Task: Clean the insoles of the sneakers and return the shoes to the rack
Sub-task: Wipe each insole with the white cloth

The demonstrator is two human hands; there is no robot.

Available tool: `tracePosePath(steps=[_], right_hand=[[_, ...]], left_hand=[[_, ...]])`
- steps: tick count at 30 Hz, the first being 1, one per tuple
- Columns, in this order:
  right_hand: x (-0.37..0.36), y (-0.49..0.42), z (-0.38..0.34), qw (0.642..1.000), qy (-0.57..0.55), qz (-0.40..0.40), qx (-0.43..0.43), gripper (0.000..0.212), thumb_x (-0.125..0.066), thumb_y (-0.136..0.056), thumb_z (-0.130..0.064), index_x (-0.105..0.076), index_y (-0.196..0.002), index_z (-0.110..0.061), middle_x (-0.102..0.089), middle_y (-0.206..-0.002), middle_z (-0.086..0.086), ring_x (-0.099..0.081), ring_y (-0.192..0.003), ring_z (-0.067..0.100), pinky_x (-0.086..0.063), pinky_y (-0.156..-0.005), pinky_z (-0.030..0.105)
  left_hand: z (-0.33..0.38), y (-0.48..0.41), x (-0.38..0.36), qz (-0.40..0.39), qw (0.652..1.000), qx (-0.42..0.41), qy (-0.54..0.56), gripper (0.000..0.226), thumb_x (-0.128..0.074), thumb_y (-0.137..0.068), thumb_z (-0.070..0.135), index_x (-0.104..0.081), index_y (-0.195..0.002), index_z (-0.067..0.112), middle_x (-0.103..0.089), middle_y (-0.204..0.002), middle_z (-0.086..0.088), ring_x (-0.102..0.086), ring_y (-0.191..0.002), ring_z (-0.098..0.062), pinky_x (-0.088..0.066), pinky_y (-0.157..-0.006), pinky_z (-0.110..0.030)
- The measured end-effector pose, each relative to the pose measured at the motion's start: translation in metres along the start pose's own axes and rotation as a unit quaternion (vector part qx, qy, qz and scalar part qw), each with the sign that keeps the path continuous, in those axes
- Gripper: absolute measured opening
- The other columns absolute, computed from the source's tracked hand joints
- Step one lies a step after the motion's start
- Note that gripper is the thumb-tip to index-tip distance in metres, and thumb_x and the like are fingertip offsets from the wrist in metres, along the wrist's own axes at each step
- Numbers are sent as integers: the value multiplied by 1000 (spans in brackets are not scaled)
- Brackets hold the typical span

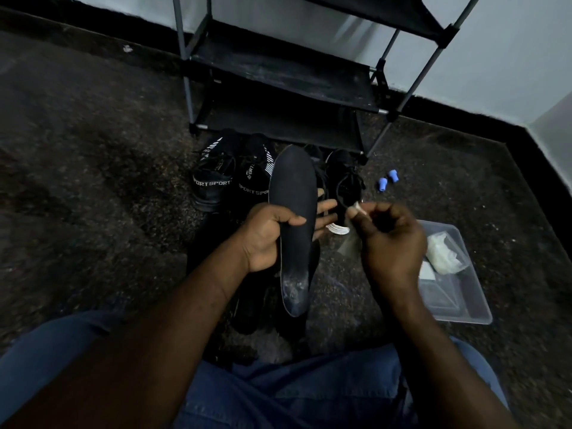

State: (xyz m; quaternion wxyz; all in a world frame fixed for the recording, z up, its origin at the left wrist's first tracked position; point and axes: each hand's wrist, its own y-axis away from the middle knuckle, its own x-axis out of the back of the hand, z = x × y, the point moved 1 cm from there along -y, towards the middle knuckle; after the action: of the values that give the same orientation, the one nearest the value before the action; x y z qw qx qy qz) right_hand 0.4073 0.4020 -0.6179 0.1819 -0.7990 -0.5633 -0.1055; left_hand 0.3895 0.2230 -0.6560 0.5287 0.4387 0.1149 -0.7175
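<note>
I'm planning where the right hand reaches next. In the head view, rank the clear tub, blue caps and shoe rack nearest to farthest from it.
From the right hand:
1. clear tub, beside it on its right.
2. blue caps, ahead on the floor.
3. shoe rack, farthest, by the wall.

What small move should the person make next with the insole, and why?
Probably bring the right hand across to the insole and start wiping with the small white piece it pinches. The left hand holds the insole, pale smears show at its heel end, and the white piece does not touch it yet.
</note>
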Motion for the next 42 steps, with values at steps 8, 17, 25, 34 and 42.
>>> tracePosePath(steps=[8,17,25,34,42], right_hand=[[-28,-34,-26,904,214,-106,356,21,-70,-90,-3,-79,-106,-13,-74,-104,2,-69,-98,19,-56,-86,35],[-30,-23,-8,907,253,-122,314,17,-74,-89,-9,-82,-103,-14,-68,-88,3,-65,-77,19,-45,-69,20],[-32,40,-4,930,195,-143,277,22,-71,-87,-6,-80,-103,-17,-69,-94,0,-66,-82,16,-54,-71,32],[-33,14,-9,946,192,-62,253,8,-73,-88,-13,-79,-92,-16,-69,-90,2,-63,-81,14,-49,-72,25],[-38,-26,-21,924,251,-110,268,20,-69,-90,-11,-81,-103,-20,-71,-98,2,-66,-86,16,-48,-77,20]], left_hand=[[-6,5,1,44,989,54,-129,54,-56,-49,-6,-62,-103,-7,-60,-92,-21,-63,-77,-36,-57,-74,-37],[-9,7,-14,68,998,7,14,38,-53,-72,9,-70,-104,-2,-72,-97,-17,-70,-81,-28,-59,-75,-30],[-8,0,-5,12,984,2,179,60,-20,-101,22,-34,-153,-5,-41,-157,-24,-36,-149,-35,-15,-127,-50],[-9,2,-11,-19,994,-17,110,51,-35,-97,19,-60,-135,-5,-64,-135,-20,-65,-121,-31,-49,-105,-42],[-7,1,-11,33,996,-16,82,44,-51,-83,16,-66,-121,-1,-71,-110,-17,-69,-96,-29,-53,-92,-38]])
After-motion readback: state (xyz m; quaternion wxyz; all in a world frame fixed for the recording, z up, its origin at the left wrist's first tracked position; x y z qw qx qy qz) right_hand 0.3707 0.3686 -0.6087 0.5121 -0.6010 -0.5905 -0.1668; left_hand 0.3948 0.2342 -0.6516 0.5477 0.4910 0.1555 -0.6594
